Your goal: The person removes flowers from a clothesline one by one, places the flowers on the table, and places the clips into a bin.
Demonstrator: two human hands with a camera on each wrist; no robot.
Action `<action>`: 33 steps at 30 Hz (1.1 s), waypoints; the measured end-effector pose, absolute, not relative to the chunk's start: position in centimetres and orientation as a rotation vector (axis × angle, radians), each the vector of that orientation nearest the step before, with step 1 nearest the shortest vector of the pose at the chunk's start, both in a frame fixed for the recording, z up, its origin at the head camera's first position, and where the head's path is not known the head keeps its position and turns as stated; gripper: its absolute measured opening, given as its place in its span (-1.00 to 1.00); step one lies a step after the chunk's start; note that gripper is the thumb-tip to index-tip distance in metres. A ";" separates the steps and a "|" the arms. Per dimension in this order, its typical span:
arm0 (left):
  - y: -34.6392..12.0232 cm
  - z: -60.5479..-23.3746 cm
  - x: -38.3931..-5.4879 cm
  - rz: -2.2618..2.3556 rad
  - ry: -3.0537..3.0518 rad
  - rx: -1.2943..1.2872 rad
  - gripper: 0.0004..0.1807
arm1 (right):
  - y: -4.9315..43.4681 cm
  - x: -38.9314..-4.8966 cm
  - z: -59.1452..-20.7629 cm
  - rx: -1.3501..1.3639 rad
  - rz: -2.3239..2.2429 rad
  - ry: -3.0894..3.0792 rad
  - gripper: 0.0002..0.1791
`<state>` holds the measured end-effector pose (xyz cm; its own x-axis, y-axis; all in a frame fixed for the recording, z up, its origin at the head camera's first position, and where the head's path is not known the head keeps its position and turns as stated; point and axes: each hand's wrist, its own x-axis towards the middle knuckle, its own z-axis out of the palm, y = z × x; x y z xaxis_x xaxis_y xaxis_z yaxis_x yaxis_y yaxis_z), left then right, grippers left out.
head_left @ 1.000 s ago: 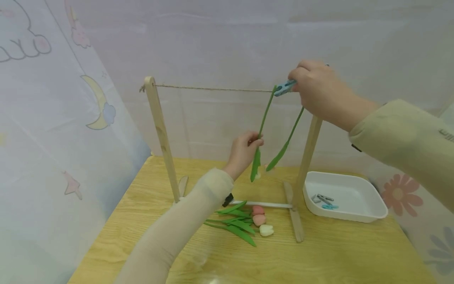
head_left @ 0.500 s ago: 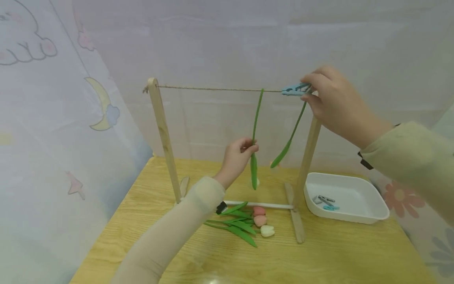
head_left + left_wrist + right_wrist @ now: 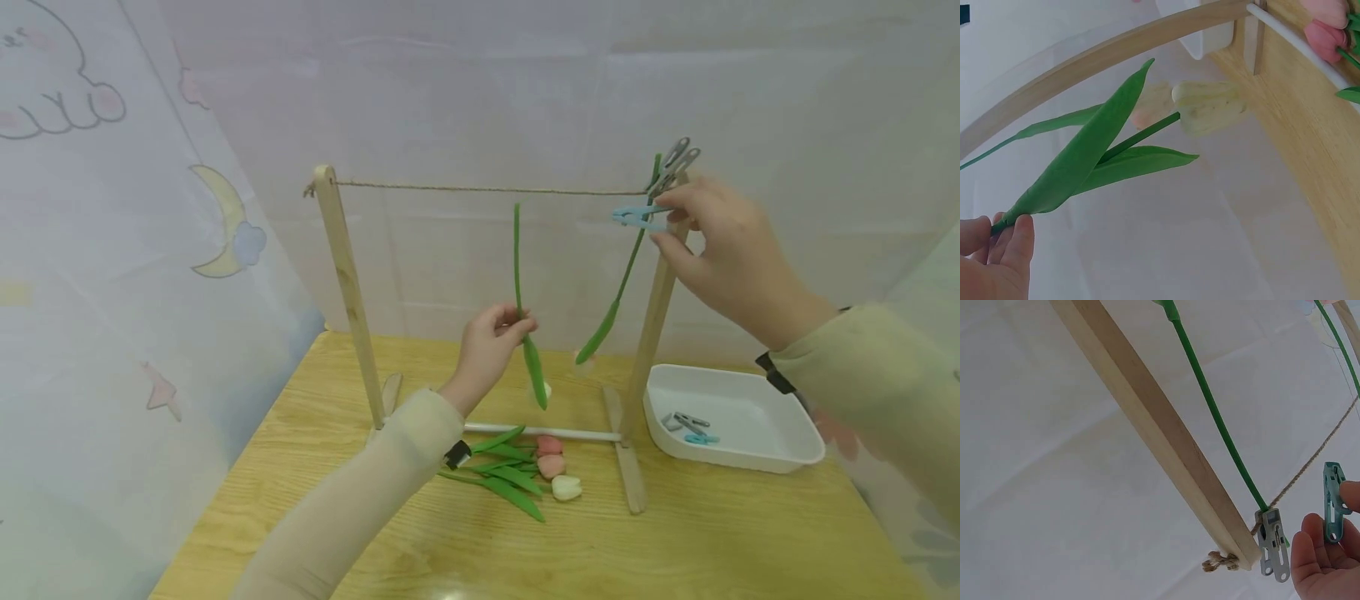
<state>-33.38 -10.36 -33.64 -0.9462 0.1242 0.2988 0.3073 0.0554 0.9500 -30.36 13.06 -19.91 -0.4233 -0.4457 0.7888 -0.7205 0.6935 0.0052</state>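
My left hand (image 3: 487, 350) pinches the green stem of an artificial white tulip (image 3: 1210, 109), which hangs bloom down. The stem's cut end stands just under the twine (image 3: 480, 189) in the head view. Between thumb and fingers, my right hand (image 3: 738, 254) holds a light blue clothespin (image 3: 633, 217) a little below the twine's right end. Close by, a grey clothespin (image 3: 675, 167) clips the stem of another tulip (image 3: 600, 333) to the twine. That tulip also hangs head down, its pale pink bloom partly hidden by its leaf.
Wooden posts (image 3: 347, 292) carry the twine, joined low down by a white bar (image 3: 570, 434). Several pink and white tulips (image 3: 566, 488) lie on the wooden table (image 3: 712, 533). A white tray (image 3: 780, 408) with grey and blue clothespins stands at the right.
My left hand has moved left and down with the tulip, away from the blue clothespin. My right hand has shifted right and down, bringing the blue clothespin below the twine.
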 end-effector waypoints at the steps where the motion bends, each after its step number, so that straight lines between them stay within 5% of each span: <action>1: -10.5 -33.8 -33.3 -2.024 -2.174 -0.440 -0.81 | 13.1 -30.3 -20.1 0.884 0.434 -2.089 -0.66; 33: -12.4 -37.3 -31.5 -2.315 -1.963 -0.247 -0.92 | 15.4 -29.8 -25.1 0.809 0.480 -2.094 -0.65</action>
